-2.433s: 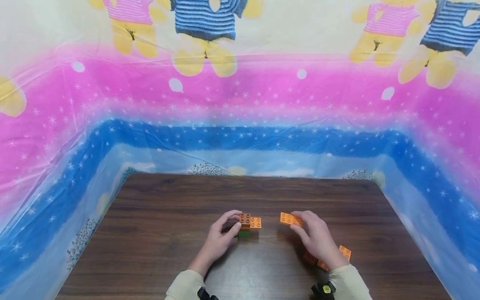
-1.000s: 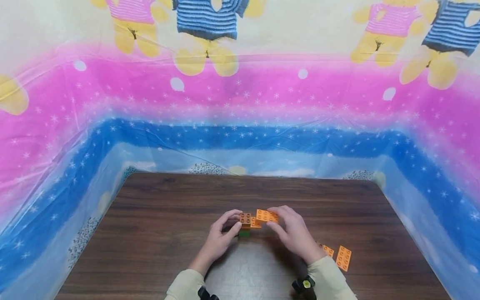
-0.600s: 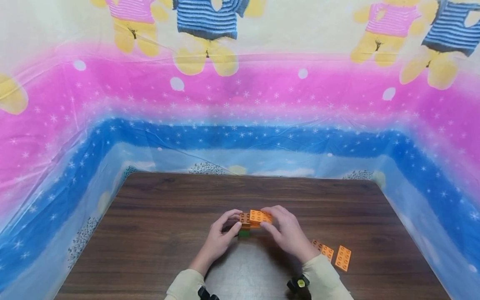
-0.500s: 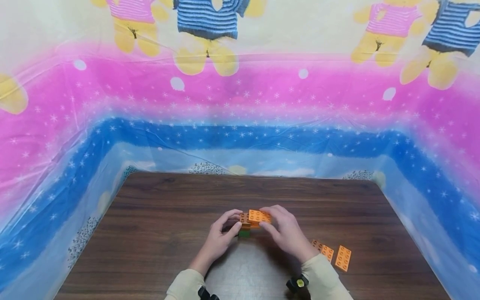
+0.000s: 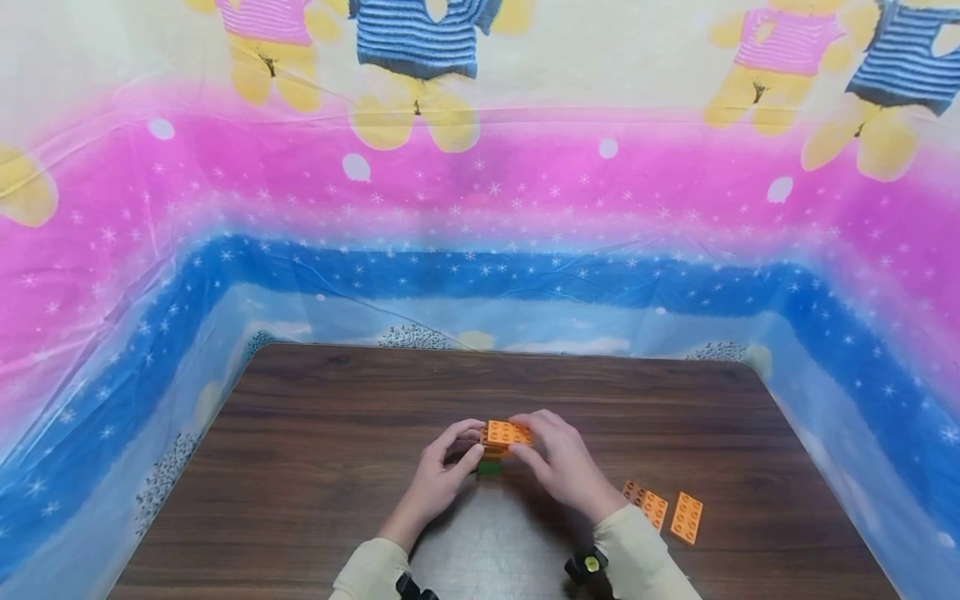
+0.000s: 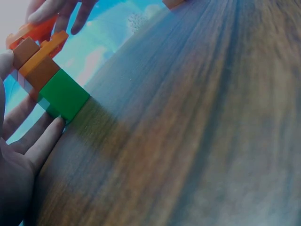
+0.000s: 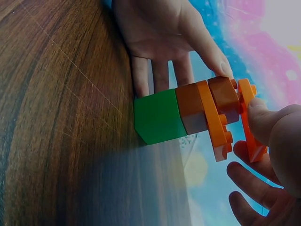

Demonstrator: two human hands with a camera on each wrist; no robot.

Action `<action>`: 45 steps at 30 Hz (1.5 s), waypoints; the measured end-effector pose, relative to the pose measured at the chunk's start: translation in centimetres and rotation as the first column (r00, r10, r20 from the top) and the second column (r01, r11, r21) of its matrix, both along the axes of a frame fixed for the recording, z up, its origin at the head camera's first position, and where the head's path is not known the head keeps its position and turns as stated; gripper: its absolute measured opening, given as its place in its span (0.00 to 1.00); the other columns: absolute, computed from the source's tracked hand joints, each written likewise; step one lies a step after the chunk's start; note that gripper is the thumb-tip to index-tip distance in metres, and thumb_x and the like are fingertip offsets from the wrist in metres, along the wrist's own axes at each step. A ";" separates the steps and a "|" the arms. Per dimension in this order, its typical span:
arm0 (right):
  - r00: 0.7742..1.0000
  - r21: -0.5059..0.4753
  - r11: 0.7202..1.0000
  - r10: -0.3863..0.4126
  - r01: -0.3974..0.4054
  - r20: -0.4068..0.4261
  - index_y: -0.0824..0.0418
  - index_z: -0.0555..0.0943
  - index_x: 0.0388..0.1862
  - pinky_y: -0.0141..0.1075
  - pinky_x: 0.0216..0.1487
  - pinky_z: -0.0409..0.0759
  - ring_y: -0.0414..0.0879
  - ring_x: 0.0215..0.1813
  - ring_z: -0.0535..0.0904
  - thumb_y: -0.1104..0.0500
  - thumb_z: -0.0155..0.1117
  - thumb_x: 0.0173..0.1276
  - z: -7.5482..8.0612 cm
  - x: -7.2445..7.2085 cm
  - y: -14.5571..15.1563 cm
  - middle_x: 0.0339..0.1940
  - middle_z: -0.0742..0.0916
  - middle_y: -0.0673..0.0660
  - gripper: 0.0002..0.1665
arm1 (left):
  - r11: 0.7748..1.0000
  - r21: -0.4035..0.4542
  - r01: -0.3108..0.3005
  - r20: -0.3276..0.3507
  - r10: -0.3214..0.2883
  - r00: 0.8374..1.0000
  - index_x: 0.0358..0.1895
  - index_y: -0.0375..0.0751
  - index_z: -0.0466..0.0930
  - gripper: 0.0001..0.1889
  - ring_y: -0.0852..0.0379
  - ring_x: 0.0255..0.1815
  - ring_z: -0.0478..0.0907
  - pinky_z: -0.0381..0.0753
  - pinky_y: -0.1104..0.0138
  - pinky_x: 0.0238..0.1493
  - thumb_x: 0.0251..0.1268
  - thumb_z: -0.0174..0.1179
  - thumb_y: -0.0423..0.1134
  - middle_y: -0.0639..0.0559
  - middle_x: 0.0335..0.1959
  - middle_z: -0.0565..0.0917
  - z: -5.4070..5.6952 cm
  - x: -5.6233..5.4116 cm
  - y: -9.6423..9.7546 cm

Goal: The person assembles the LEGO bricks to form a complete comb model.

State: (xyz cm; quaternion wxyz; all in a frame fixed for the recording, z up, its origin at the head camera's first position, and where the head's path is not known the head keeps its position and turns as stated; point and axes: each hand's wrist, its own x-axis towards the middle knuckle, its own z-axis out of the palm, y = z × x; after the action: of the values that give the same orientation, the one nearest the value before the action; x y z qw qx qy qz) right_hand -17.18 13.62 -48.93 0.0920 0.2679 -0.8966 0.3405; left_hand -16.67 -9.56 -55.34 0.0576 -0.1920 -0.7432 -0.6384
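My left hand point(image 5: 442, 468) grips a small stack of toy building bricks standing on the table, its thumb at the top brown brick point(image 7: 224, 98). From the table up, the stack has a green brick point(image 7: 159, 117), a lower brown brick point(image 7: 192, 109), a thin orange plate point(image 7: 214, 123) jutting out to the right, then the top brown brick. Close over the top brick's studs, a second thin orange plate point(image 5: 506, 432) is pinched between the thumb and fingers of my right hand point(image 5: 562, 462). It also extends rightward, above the lower plate.
On the dark wood table point(image 5: 330, 408), to the right of my right forearm, lie a brown brick point(image 5: 633, 491), an orange plate point(image 5: 655, 507) beside it, and another orange plate point(image 5: 686, 517). A patterned cloth point(image 5: 480, 196) hangs around the table's back and sides.
My right hand has carried the orange plate leftward from beside the stack to over its top brown brick. My left hand has stayed on the stack; the loose pieces at right have come into fuller view.
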 end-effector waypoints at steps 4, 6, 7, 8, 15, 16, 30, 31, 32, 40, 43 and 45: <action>1.000 0.011 1.000 0.002 -0.002 -0.016 0.55 0.84 0.63 0.43 0.56 0.84 0.39 0.55 0.82 0.52 0.70 0.75 0.0 -0.1 -0.1 0.54 0.86 0.48 0.21 | 1.000 0.000 -0.006 0.010 0.006 1.000 0.66 0.53 0.79 0.17 0.45 0.60 0.83 0.82 0.57 0.59 0.79 0.61 0.38 0.46 0.56 0.85 0.0 0.0 0.0; 0.999 0.013 1.000 0.008 -0.007 -0.032 0.56 0.84 0.63 0.43 0.55 0.84 0.39 0.55 0.82 0.52 0.71 0.75 0.0 -0.1 -0.2 0.54 0.86 0.48 0.21 | 1.000 0.003 -0.010 0.010 0.010 1.000 0.66 0.52 0.79 0.17 0.45 0.60 0.83 0.82 0.57 0.58 0.79 0.61 0.38 0.46 0.56 0.85 0.0 0.0 0.0; 0.999 0.014 1.000 0.010 -0.010 -0.042 0.56 0.84 0.63 0.43 0.55 0.84 0.40 0.54 0.82 0.52 0.71 0.75 0.1 -0.1 -0.3 0.54 0.86 0.48 0.21 | 1.000 0.003 -0.012 0.011 0.012 1.000 0.66 0.52 0.79 0.17 0.45 0.60 0.83 0.82 0.57 0.58 0.79 0.61 0.38 0.46 0.56 0.85 0.0 0.0 0.0; 0.999 0.012 1.000 0.015 -0.014 -0.048 0.56 0.84 0.63 0.44 0.55 0.84 0.40 0.54 0.82 0.52 0.71 0.75 0.1 -0.1 -0.3 0.53 0.86 0.48 0.21 | 1.000 0.004 -0.013 0.011 0.013 1.000 0.66 0.52 0.79 0.17 0.45 0.60 0.83 0.82 0.57 0.58 0.79 0.61 0.38 0.46 0.56 0.85 0.0 0.0 0.0; 0.997 0.022 1.000 0.022 -0.020 -0.069 0.56 0.84 0.63 0.45 0.55 0.85 0.41 0.54 0.82 0.51 0.72 0.74 0.2 0.0 -0.6 0.53 0.86 0.49 0.22 | 1.000 -0.004 -0.014 0.005 0.014 1.000 0.66 0.53 0.78 0.17 0.47 0.60 0.84 0.83 0.59 0.57 0.79 0.61 0.38 0.47 0.55 0.85 0.1 0.1 0.1; 0.997 0.027 0.999 0.021 -0.020 -0.068 0.56 0.84 0.63 0.45 0.55 0.84 0.41 0.55 0.82 0.51 0.72 0.74 0.2 0.0 -0.6 0.53 0.86 0.49 0.22 | 1.000 -0.004 -0.014 0.003 0.014 1.000 0.66 0.53 0.78 0.17 0.46 0.59 0.84 0.83 0.59 0.56 0.79 0.61 0.38 0.46 0.55 0.85 0.1 0.1 0.1; 0.996 0.089 0.996 0.025 -0.017 -0.089 0.55 0.84 0.64 0.42 0.50 0.83 0.41 0.51 0.80 0.50 0.71 0.75 0.7 0.0 -0.7 0.50 0.85 0.49 0.22 | 0.999 -0.008 -0.033 0.035 0.033 0.999 0.66 0.53 0.79 0.17 0.45 0.59 0.84 0.82 0.59 0.55 0.79 0.62 0.38 0.46 0.54 0.85 0.3 0.2 0.1; 0.996 0.091 0.996 0.026 -0.018 -0.087 0.56 0.84 0.64 0.42 0.49 0.83 0.41 0.51 0.80 0.50 0.71 0.75 0.7 0.0 -0.7 0.50 0.85 0.49 0.22 | 0.999 -0.009 -0.034 0.037 0.034 0.999 0.66 0.54 0.79 0.17 0.46 0.59 0.84 0.82 0.59 0.56 0.79 0.62 0.38 0.46 0.55 0.85 0.3 0.2 0.1; 0.996 0.092 0.996 0.027 -0.019 -0.086 0.56 0.84 0.64 0.42 0.49 0.83 0.41 0.50 0.80 0.50 0.71 0.75 0.8 0.0 -0.7 0.50 0.85 0.49 0.22 | 0.999 -0.010 -0.035 0.038 0.035 0.999 0.66 0.54 0.79 0.17 0.46 0.59 0.84 0.82 0.59 0.56 0.79 0.62 0.38 0.47 0.55 0.85 0.3 0.2 0.1; 0.996 0.116 0.993 0.022 -0.012 -0.085 0.55 0.84 0.64 0.39 0.47 0.82 0.39 0.48 0.79 0.50 0.71 0.75 0.9 0.1 -0.8 0.50 0.85 0.48 0.22 | 0.999 -0.014 -0.044 0.046 0.044 0.998 0.66 0.55 0.79 0.17 0.48 0.59 0.84 0.81 0.59 0.58 0.78 0.62 0.39 0.49 0.55 0.85 0.3 0.2 0.2; 0.996 0.125 0.992 0.020 -0.009 -0.085 0.54 0.84 0.64 0.38 0.46 0.82 0.38 0.47 0.78 0.50 0.71 0.75 1.0 0.0 -0.8 0.49 0.85 0.48 0.22 | 0.999 -0.014 -0.044 0.052 0.044 0.998 0.66 0.55 0.79 0.17 0.48 0.60 0.83 0.81 0.58 0.59 0.79 0.62 0.39 0.49 0.55 0.85 0.2 0.2 0.2; 0.996 0.129 0.992 0.019 -0.008 -0.083 0.54 0.84 0.64 0.37 0.45 0.81 0.38 0.45 0.77 0.50 0.71 0.75 1.0 0.0 -0.7 0.49 0.85 0.48 0.22 | 0.999 -0.010 -0.042 0.057 0.042 0.997 0.66 0.55 0.79 0.17 0.47 0.60 0.83 0.81 0.57 0.59 0.79 0.62 0.39 0.48 0.55 0.85 0.2 0.2 0.2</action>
State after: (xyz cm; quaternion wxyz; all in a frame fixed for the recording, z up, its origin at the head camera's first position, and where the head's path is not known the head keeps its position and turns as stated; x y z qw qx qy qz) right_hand -17.23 12.87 -47.91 0.1098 0.2932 -0.9101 0.2713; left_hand -16.46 -9.34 -55.09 0.0489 -0.1583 -0.7510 -0.6391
